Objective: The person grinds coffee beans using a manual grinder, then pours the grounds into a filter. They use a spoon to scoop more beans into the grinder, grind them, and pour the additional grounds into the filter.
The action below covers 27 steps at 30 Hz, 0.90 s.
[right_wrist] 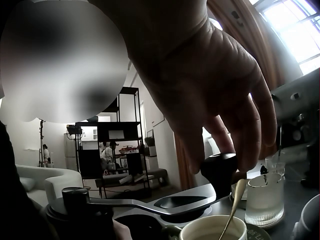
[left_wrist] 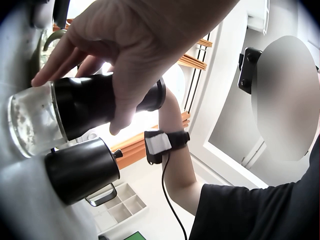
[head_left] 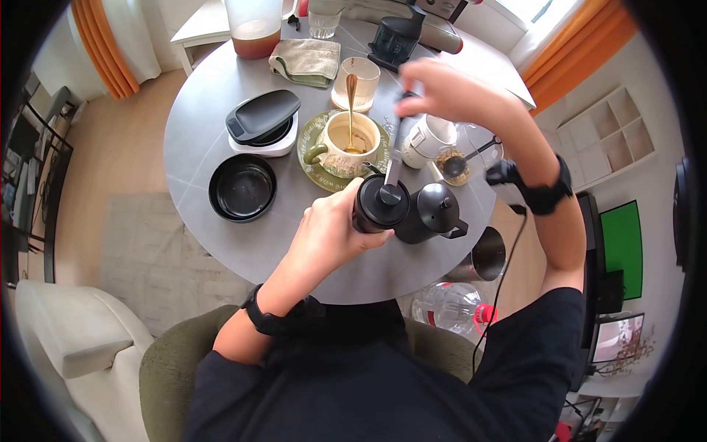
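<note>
Currently mid-grind: left hand [head_left: 324,232] wraps the coffee grinder [head_left: 379,202], right hand [head_left: 434,88] pinches its crank knob [right_wrist: 220,170]; next, likely steady cranking with the body braced.

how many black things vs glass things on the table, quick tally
black: 5 – grinder, kettle, bowl, scale lid, far grinder
glass: 3 – tumbler, ribbed cup, jug
total: 8

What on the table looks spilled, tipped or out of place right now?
Nothing stands out. The left hand holds the grinder upright, the right hand grips its crank knob, and the cup sits squarely on its saucer.
</note>
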Tool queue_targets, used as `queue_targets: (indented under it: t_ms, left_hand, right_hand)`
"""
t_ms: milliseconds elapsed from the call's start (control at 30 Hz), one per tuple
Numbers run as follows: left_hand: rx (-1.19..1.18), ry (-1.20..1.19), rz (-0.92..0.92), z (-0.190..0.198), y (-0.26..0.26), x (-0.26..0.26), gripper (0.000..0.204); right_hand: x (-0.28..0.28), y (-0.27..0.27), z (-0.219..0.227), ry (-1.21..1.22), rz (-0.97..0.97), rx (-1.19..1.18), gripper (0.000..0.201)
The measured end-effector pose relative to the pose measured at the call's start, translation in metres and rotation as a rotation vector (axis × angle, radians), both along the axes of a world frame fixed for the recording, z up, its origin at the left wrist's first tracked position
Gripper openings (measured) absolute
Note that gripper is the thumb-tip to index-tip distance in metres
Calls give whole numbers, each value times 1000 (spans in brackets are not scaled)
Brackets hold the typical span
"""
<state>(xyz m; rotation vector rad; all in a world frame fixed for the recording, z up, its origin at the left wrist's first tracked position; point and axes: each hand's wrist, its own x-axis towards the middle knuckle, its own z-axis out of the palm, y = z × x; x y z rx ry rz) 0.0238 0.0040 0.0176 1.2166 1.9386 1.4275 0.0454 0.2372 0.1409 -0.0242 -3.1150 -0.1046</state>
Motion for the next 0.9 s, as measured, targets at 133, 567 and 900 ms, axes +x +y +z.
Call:
queue_targets:
  t_ms: [133, 567, 900]
  left_hand:
    - [55, -31, -8, 1, -1, 1, 46]
    - [-3, -60, -9, 7, -2, 1, 43]
    - [3, 52, 12, -5, 0, -1, 47]
  right_hand:
    - [91, -15, 24, -149, -93, -71, 33]
    - [94, -179, 15, -133, 587, -49, 17]
    - [-57, -101, 4, -28, 159, 24, 29]
